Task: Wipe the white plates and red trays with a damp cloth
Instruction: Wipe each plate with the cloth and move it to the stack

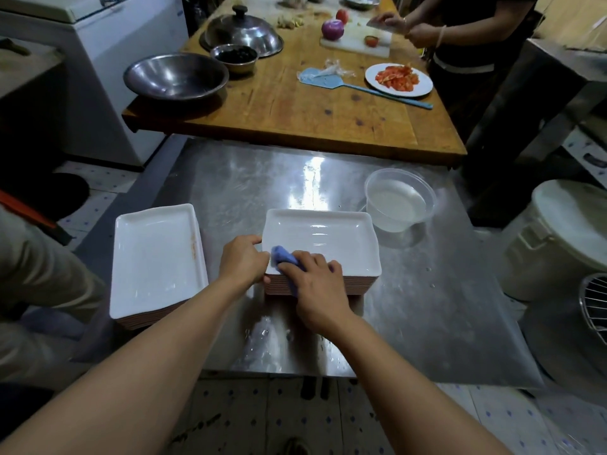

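Dim, softly blurred wide-angle view; overhead glare streaks the steel table (308, 178), edges perhaps bowed.

A kitchen workspace. A stainless steel table (427, 290) fills the centre, its top reflecting a bright streak of overhead light. Beyond its far edge stands a wooden table (295, 106). A white chest freezer (108, 60) sits at the far left. The floor (492, 418) is pale tile with small blue dots. A cream lidded bin (565, 238) stands at right.
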The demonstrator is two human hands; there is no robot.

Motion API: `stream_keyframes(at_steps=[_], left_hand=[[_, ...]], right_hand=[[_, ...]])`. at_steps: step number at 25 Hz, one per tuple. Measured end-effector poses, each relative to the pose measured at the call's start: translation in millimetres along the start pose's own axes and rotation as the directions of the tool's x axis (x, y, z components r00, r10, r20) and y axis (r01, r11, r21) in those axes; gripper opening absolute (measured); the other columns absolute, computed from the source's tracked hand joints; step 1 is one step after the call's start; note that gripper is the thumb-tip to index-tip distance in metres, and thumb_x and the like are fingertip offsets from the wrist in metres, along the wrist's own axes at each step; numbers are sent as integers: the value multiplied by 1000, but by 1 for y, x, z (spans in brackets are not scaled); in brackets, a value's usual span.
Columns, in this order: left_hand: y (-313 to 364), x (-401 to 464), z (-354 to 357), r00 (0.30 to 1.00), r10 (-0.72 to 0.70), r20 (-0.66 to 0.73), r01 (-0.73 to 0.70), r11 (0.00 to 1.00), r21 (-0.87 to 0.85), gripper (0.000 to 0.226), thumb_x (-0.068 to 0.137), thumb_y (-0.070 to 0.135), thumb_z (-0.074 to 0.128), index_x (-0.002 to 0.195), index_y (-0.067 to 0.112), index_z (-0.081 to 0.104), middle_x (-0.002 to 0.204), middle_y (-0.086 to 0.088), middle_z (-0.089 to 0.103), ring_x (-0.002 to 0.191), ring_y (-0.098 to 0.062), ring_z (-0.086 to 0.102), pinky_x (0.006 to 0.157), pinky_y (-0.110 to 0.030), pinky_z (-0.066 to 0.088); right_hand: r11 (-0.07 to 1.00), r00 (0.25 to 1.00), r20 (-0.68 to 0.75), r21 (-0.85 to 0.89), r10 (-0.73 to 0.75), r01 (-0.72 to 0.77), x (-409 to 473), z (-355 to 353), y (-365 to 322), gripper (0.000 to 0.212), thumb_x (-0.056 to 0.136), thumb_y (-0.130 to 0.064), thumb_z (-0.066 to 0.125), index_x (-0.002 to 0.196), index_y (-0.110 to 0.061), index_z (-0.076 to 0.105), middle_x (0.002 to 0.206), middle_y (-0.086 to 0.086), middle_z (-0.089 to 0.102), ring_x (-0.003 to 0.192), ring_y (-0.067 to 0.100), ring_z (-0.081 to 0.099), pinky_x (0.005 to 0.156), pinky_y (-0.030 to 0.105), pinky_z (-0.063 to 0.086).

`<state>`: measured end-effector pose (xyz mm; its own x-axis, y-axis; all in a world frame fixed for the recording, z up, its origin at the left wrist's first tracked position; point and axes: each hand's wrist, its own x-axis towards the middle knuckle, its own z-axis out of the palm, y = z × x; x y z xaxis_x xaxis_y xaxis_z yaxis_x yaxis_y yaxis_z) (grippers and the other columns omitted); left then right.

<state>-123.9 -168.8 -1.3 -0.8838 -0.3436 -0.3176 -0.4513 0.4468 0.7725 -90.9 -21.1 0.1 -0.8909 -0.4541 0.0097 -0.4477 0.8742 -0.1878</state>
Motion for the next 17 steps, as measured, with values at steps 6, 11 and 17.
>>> stream_keyframes(at_steps=[6, 11, 17], left_hand=[[1, -1, 4, 998, 52, -44, -46, 991, 123, 40, 78, 1, 45, 105, 17, 70, 73, -9, 70, 46, -25, 66, 60, -36, 59], [8, -9, 6, 992, 89, -94, -50, 932, 360, 30, 83, 11, 51, 109, 11, 66, 103, -16, 68, 91, -38, 63, 80, -38, 53], [27, -44, 37, 851, 524, 28, -426, 660, 619, 35, 83, 42, 65, 112, 23, 64, 109, 0, 56, 110, -20, 47, 71, -32, 39]], right_hand=[[958, 968, -106, -150, 229, -243, -37, -17, 68, 40, 89, -16, 44, 128, -24, 48, 136, -1, 39, 118, 24, 38, 85, 34, 19], [891, 919, -90, 298, 384, -343, -36, -30, 80, 16, 90, -19, 47, 106, -20, 52, 116, 9, 49, 98, 26, 51, 77, 40, 43], [841, 864, -289, 486, 413, -240, -54, -57, 97, 27, 82, -1, 51, 98, -16, 67, 108, 2, 54, 79, 0, 54, 72, 9, 42]])
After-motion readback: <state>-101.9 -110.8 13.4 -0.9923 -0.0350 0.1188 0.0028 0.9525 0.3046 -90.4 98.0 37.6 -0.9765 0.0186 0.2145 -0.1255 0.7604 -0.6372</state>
